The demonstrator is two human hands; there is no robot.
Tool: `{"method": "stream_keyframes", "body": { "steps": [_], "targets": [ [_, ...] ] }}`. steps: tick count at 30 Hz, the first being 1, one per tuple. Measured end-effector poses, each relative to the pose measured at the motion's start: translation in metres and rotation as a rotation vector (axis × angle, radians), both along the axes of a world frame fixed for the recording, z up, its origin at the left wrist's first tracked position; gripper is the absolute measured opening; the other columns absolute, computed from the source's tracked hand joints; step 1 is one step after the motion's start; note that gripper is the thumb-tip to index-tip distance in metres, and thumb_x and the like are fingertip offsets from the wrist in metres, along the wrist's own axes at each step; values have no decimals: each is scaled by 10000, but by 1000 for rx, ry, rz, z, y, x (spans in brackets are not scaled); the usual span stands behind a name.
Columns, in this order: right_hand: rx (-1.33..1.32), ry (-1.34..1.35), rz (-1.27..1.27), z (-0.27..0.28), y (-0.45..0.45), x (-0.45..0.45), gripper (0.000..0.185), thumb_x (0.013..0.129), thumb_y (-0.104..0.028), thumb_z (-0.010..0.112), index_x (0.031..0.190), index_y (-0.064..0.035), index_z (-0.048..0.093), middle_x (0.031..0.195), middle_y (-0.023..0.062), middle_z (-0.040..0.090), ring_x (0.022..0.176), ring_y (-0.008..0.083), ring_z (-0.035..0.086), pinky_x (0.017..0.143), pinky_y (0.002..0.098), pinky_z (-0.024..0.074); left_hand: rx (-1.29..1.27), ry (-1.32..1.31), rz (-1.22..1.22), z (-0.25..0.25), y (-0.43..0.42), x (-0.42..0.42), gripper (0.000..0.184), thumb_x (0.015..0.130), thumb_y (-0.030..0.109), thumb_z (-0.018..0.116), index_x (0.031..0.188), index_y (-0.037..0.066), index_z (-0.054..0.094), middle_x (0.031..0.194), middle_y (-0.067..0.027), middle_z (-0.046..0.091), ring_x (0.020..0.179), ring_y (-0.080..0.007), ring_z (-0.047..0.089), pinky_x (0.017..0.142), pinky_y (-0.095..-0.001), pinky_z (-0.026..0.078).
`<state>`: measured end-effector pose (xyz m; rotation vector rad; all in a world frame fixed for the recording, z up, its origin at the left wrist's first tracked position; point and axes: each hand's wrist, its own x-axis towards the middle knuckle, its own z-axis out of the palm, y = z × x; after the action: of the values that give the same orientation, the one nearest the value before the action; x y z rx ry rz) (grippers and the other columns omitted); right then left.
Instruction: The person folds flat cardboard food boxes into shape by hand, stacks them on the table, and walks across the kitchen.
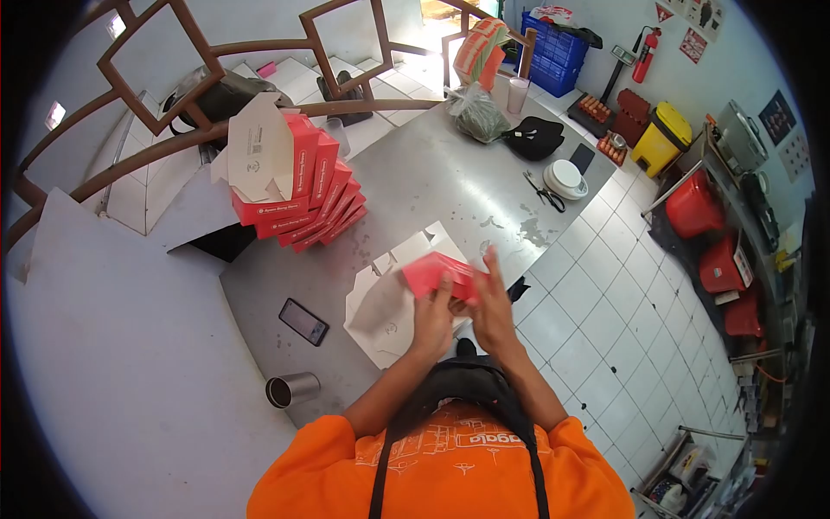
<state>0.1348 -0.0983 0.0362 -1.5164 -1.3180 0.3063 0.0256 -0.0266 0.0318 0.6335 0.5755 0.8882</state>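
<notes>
A partly folded cardboard food box (380,303), white inside with a red outer side, lies near the front edge of the metal table. My left hand (434,318) is closed on its raised red panel, thumb on the near face. At the right end of that panel, my right hand (493,313) grips the cardboard with some fingers pointing up, slightly blurred. Part of the box is hidden behind both hands. A stack of folded red boxes (316,186) stands at the back left, with a white-sided box (259,151) on top.
On the metal table (406,177) are a phone (303,322), a steel tumbler (292,390), scissors (545,192), white round containers (565,178), a black cap (533,138) and a plastic bag (477,112). A brown metal railing (259,48) runs behind. Red bins (694,205) line the right.
</notes>
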Motion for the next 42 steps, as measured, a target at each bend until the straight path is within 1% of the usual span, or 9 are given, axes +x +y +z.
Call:
{"method": "stream_keyframes", "body": {
  "steps": [10,13,17,19,21,24,27,31,42],
  "targets": [
    [-280,-466,-209,-28,-8,-17,536,1071,-328,438,1573,-145,394,1659,237,207,1525,486,143,1220,575,153,364,502,-148,-11,2,-12,482,1099,379,476,883,-20,640,854,-40,665,764,-105,643,737,-304,575],
    [-124,152,180,-58,-5,-19,552,1100,-333,372,1597,-100,320,1656,240,214,1539,427,160,1235,511,141,694,771,-122,-6,11,-13,393,1061,322,543,953,-46,625,860,-129,691,755,-152,675,676,-343,542],
    [-359,992,100,-80,6,-22,663,1092,-414,431,1583,-5,256,1618,206,305,1416,325,433,1149,453,364,975,1069,-131,-70,24,-14,269,978,227,594,1102,-12,608,970,-242,670,850,-408,681,730,-454,533],
    [-446,586,-147,-106,18,-16,576,1061,-363,537,1461,38,434,1337,191,589,1159,282,631,959,404,522,919,1116,-287,-89,10,-9,280,972,164,552,1204,15,604,1029,-253,634,878,-453,645,775,-519,518],
    [-623,63,-300,-138,21,5,481,1055,-325,561,1361,46,551,1153,172,690,1013,256,694,856,371,571,1115,1144,-388,-108,-5,-15,451,960,91,505,1406,146,552,1067,-190,614,929,-392,643,787,-494,529],
    [-551,688,-35,-171,9,55,375,1056,-260,550,1187,77,652,1002,161,725,826,216,719,716,312,579,1332,1229,-391,-112,-17,-26,526,944,22,495,1432,201,572,1099,-125,577,968,-315,608,797,-438,542],
    [-492,763,119,-131,-4,51,343,1062,-210,524,1106,98,668,1003,158,718,725,179,696,631,300,558,1278,995,-267,-135,-11,-44,510,933,13,551,1425,142,566,1071,-161,562,955,-320,617,813,-411,540],
    [-505,-432,-14,-76,-2,0,276,938,-75,610,1185,27,679,1070,215,661,999,356,663,860,404,540,805,618,-275,-169,-1,-38,277,1056,156,506,1287,53,616,890,-49,605,782,-184,613,711,-350,516],
    [-334,425,-242,-106,4,-8,189,863,-60,685,1015,44,727,847,197,738,735,282,726,674,340,547,-110,375,-412,-197,-2,-22,572,1042,526,495,1374,61,472,1253,-162,617,1112,-300,671,952,-444,574]
  ]
}}
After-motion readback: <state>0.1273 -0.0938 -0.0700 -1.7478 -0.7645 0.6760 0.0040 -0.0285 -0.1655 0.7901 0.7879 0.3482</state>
